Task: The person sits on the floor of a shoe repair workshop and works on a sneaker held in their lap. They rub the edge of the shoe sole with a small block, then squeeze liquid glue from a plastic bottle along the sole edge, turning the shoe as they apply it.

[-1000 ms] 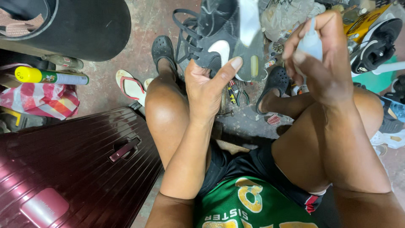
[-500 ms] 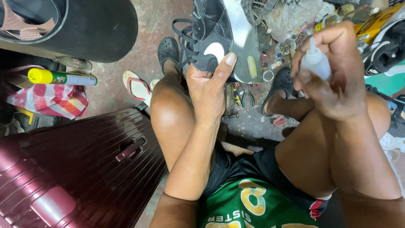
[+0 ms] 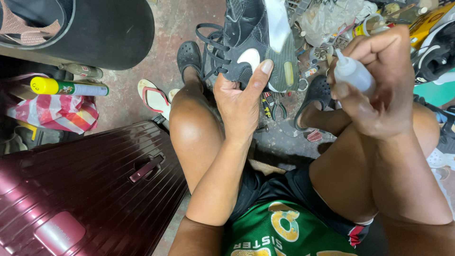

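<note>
A stained concrete floor (image 3: 185, 19) holds a maroon ribbed suitcase (image 3: 85, 189) at left. The left hand (image 3: 239, 102) grips a black laced sneaker (image 3: 241, 42), sole up, above the knees. The right hand (image 3: 384, 90) clasps a small white squeeze bottle (image 3: 353, 73), nozzle tilted toward the shoe.

Open gap between shoe (image 3: 246, 42) and glue bottle (image 3: 353, 73); cluttered floor (image 3: 303, 137) below.

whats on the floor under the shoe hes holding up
Below the black shoe in the left hand: pliers and small scattered bits on the concrete floor. Whatever lies directly behind the shoe and hand is hidden.
</note>
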